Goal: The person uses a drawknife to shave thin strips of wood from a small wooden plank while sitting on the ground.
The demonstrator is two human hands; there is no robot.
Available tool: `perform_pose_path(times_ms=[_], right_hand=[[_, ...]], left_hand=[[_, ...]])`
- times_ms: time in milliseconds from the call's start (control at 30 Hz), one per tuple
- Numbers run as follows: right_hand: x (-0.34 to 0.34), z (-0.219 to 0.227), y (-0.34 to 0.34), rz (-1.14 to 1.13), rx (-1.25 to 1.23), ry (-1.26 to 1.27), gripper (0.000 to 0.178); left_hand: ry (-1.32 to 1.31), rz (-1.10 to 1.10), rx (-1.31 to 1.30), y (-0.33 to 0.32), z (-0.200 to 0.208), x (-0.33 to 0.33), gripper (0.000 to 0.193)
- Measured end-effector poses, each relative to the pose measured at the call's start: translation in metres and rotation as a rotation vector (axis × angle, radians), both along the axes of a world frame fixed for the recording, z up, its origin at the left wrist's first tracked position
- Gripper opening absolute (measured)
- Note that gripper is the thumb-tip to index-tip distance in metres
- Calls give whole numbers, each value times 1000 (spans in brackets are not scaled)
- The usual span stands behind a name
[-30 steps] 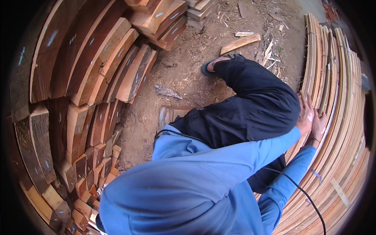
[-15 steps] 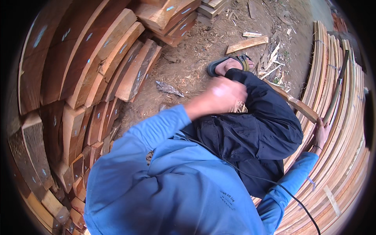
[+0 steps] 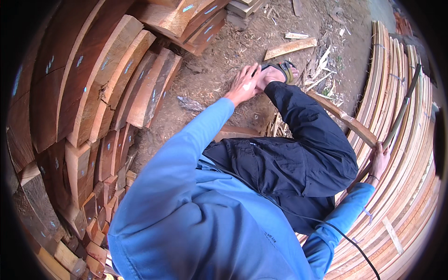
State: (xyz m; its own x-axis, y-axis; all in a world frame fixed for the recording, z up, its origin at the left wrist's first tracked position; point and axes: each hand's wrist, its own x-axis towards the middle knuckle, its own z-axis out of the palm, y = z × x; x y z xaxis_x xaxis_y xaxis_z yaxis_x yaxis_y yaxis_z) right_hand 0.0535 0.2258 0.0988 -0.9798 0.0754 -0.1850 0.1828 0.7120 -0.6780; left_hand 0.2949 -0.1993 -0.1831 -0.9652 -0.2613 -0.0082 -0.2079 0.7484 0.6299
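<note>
My left hand is held out over the dirt next to my sandalled foot, fingers stretched and spread, with nothing in it. Whether it touches the foot I cannot tell. On the right, my right hand closes round a long thin pole, darker at its far end, which slants over the bundled wooden strips. Right by those fingers ends a narrow wooden batten, running from beside my lower leg. My bent leg in dark trousers lies between the two hands.
Thick sawn boards with blue marks are stacked along the left, and more planks stand at the far left. A short wood offcut, splinters and bark lie on the dirt. A black cable crosses my lap.
My left hand has moved away from me and slightly left, from above my leg to beside the foot, and its fingers now show spread. My right hand stays on the pole.
</note>
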Motion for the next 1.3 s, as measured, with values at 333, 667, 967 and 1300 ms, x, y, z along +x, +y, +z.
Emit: perform_pose_path(times_ms=[333, 667, 967, 1300], right_hand=[[8, -2, -8, -38, -65, 29, 8], [-2, -6, -5, -30, -90, 52, 10], [1, -7, -2, -13, -44, 53, 10], [-8, -16, 5, 2, -95, 79, 11]], left_hand=[[-129, -38, 201, 7, 20, 37, 33], [209, -7, 121, 18, 5, 13, 60], [-28, 76, 75, 14, 4, 9, 36], [-72, 9, -44, 23, 5, -16, 66]])
